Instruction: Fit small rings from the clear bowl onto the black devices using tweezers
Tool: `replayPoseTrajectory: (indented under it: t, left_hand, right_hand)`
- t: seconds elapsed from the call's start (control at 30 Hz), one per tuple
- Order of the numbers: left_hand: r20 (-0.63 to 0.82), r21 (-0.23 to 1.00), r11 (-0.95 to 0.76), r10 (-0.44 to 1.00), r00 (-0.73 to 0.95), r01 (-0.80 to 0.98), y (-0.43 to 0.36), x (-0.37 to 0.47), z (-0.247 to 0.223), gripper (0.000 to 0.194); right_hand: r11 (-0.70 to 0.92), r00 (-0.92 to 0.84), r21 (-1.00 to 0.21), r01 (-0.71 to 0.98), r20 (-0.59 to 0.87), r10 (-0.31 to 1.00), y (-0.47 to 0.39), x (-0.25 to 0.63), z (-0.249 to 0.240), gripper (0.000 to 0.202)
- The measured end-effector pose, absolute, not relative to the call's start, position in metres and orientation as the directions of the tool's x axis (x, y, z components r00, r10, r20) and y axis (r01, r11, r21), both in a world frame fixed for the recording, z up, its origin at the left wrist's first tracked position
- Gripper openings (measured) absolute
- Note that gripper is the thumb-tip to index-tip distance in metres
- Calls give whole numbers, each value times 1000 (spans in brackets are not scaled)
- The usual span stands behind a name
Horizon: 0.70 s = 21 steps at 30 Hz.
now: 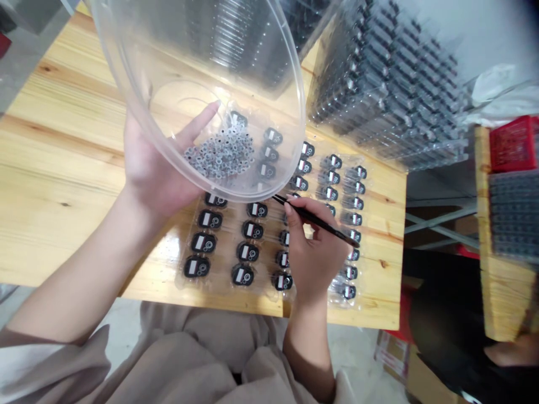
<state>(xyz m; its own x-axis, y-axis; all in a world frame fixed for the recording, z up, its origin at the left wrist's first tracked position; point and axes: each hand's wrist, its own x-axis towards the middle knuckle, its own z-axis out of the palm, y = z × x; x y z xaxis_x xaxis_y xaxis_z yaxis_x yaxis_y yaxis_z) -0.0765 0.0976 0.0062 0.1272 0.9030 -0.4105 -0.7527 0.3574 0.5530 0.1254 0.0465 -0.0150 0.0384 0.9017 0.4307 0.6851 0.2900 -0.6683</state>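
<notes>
The clear tub of small rings tilts over the tray, gripped by the left hand, while the right hand's fingers pinch tweezers near its rim, bare wood lying leftward.

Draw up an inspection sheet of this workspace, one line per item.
Surface: wooden table, knots showing.
Things: rows of black pieces in clear plastic; tilted clear tub with small rings gathered low inside.
Clutter: tall stacks of trays at the far side.
Grip: left hand supports the tub; right hand holds black tweezers, tips at the tub's rim, contact unclear.
Cables: nothing seen.
Surroundings: second table and red basket at right; another person, partly in view and blurred, lower right.
</notes>
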Motion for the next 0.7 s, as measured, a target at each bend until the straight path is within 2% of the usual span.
replayPoseTrajectory:
  t: [0.17,0.57,0.7]
  left_hand:
    - [-350,540,379,913,209,-752,96,-75,6,84]
    - [-364,600,380,913,182,-704,96,-74,8,85]
    - [-378,644,342,920,103,-684,97,-72,6,78]
  right_hand:
    - [286,102,-725,626,440,892,41,130,-9,14]
    - [273,103,-731,625,425,899,45,128,-14,10]
    - [353,256,-723,594,586,769,37,125,10,22]
